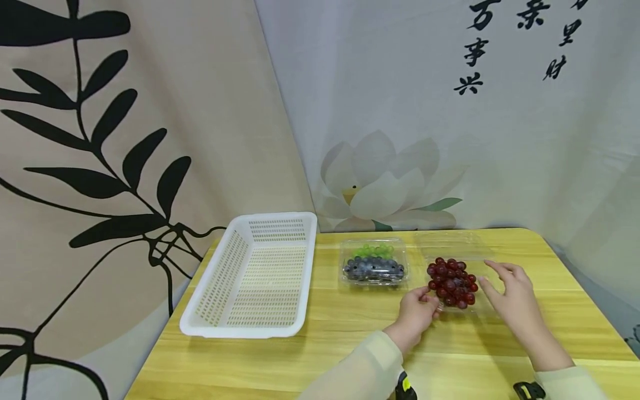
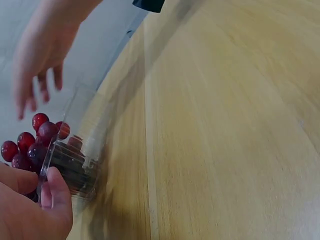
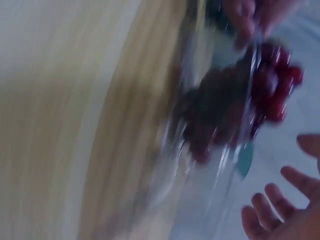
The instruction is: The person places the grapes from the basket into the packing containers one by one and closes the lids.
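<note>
A bunch of red grapes (image 1: 452,283) sits in a clear plastic box (image 2: 82,172), heaped above its rim. At the box's near left corner my left hand (image 1: 414,315) pinches the rim between thumb and fingers, as the left wrist view also shows. My right hand (image 1: 514,297) hovers just right of the grapes, its fingers spread and holding nothing. In the right wrist view that right hand (image 3: 290,215) is apart from the box wall, and the picture is blurred. The box's clear lid (image 1: 450,244) lies folded back behind the grapes.
Left of the grapes stands a closed clear box (image 1: 375,266) with green grapes and dark blueberries in it. A white perforated basket (image 1: 309,266) is at the left of the wooden table (image 1: 340,361). Printed curtains (image 1: 225,111) hang behind.
</note>
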A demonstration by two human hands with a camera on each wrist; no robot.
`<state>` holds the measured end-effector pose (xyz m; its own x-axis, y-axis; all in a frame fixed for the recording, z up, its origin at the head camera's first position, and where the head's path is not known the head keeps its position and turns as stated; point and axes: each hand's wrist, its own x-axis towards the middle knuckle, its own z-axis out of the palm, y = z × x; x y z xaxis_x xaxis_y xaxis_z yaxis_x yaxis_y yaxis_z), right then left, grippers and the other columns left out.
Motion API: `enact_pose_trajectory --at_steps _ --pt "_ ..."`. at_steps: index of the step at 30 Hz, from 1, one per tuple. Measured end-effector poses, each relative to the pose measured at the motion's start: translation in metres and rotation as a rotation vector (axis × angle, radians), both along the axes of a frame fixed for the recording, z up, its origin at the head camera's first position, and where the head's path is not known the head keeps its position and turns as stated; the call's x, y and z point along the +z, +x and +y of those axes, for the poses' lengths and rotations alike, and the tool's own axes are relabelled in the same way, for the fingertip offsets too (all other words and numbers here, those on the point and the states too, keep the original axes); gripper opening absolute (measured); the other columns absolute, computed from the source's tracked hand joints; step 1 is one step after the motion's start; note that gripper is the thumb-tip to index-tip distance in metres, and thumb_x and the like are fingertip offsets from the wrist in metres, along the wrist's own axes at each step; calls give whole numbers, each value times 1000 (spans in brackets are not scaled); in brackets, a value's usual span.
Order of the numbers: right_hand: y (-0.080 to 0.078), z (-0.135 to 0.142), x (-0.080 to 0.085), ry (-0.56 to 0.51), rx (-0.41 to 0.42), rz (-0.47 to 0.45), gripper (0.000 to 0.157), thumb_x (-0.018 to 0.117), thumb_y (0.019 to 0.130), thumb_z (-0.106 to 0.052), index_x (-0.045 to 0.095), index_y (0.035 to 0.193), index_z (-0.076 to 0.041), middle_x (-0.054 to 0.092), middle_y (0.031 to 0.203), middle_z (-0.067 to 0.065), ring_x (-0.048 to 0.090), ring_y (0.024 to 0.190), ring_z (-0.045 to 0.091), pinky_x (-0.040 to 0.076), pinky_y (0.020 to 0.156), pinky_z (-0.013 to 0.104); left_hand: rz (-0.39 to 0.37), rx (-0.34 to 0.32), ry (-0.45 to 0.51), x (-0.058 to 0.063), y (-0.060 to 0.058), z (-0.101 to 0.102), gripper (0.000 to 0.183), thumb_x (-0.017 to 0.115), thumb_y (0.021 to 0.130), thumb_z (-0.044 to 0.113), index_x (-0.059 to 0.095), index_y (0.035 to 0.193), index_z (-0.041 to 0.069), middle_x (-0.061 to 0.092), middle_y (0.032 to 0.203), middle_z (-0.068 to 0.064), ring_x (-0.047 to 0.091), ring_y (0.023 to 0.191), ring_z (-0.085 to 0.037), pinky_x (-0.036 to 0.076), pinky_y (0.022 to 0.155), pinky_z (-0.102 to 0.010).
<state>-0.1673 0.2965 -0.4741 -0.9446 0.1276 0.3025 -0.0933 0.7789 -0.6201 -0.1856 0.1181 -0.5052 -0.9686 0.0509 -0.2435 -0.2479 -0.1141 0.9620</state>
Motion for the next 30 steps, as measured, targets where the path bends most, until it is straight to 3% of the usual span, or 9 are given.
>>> enact_pose_trajectory --at_steps 3,7,13,21,30 --pt "0 -21 4 12 93 10 58 60 92 -37 47 136 -1 39 132 30 38 116 53 36 84 69 -11 2 15 -1 -1 0 33 61 86 -8 61 118 -4 53 75 -2 58 61 -12 47 52 -19" --pt "-2 -40 -1 86 147 12 66 71 83 -40 49 136 -7 42 133 25 42 116 50 39 84 69 -14 -23 31 -3 -4 -3 33 61 86 -8 61 118 -4 56 77 -4 60 63 -13 51 54 -21" --pt "-6 -50 -12 162 147 57 67 79 76 -22 50 134 -5 43 132 26 43 113 52 40 85 68 -17 -59 44 -8 -7 -7 31 60 86 -8 63 117 -2 57 75 -3 59 61 -12 51 53 -18" --pt "-10 -51 -13 177 154 131 61 77 70 -4 55 127 -6 48 127 23 44 108 50 42 81 65 -14 -65 68 -6 -8 -9 30 63 84 -8 62 113 -2 56 70 0 62 63 -14 51 53 -20" --pt "-13 -36 -12 186 292 182 44 74 66 12 63 105 -6 50 122 18 45 108 43 43 83 60 -24 -33 64 -4 -8 -7 27 63 83 -10 61 108 -1 53 71 0 61 61 -13 52 53 -21"
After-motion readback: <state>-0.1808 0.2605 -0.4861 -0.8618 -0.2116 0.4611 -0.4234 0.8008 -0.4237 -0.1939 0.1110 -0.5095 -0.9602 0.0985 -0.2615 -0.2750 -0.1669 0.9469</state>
